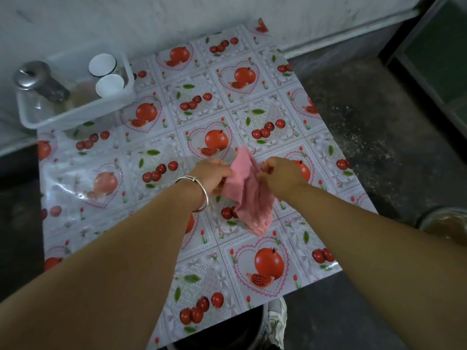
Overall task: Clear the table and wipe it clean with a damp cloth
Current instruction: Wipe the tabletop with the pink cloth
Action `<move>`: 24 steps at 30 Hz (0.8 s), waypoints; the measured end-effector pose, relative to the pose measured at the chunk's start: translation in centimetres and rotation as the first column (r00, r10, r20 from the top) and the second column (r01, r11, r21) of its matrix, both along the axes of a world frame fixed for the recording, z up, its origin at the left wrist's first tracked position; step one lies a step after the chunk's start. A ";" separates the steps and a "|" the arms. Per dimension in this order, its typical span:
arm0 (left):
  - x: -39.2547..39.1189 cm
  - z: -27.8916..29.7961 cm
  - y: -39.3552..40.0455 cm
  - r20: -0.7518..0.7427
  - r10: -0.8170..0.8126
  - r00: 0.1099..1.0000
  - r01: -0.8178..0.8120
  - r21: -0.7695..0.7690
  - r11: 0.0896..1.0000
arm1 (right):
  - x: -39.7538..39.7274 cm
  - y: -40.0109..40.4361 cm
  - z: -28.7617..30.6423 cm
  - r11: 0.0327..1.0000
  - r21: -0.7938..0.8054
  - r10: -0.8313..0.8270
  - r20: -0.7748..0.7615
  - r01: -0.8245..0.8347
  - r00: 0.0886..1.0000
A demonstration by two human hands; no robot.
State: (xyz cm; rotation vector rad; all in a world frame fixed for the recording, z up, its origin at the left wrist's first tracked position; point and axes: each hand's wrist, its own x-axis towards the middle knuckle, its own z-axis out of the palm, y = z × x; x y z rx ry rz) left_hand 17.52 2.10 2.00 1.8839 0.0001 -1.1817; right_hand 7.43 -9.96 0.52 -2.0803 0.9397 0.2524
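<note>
Head view: both hands hold the pink cloth (pixel 249 190) above the table (pixel 316 152), left hand (pixel 212 176) fingers curled round one edge, right hand (pixel 280 174) fingers pinching the other. Beyond the fingers, only a tray (pixel 75 114) of jars stands at the far-left corner. Clearing looks mostly done; wiping seems still to come.
</note>
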 end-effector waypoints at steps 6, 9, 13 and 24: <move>-0.3 3.0 -0.6 -0.223 0.132 0.966 -0.165 -0.139 0.976 | 0.8 0.4 2.6 0.999 0.007 0.036 0.060 -0.036 0.998; -0.5 4.1 -0.9 -0.265 0.149 0.953 -0.202 -0.184 0.962 | 0.5 0.0 3.8 0.919 0.389 -0.104 0.086 0.062 0.991; -0.7 4.7 -1.0 -0.330 0.122 0.936 -0.220 -0.277 0.935 | 0.0 -0.8 4.6 0.802 0.562 -0.302 0.086 0.205 0.949; -1.9 4.0 -1.7 -0.041 -0.011 0.999 0.002 -0.205 0.979 | -0.2 -0.8 5.3 0.805 0.569 -0.288 0.131 0.166 0.949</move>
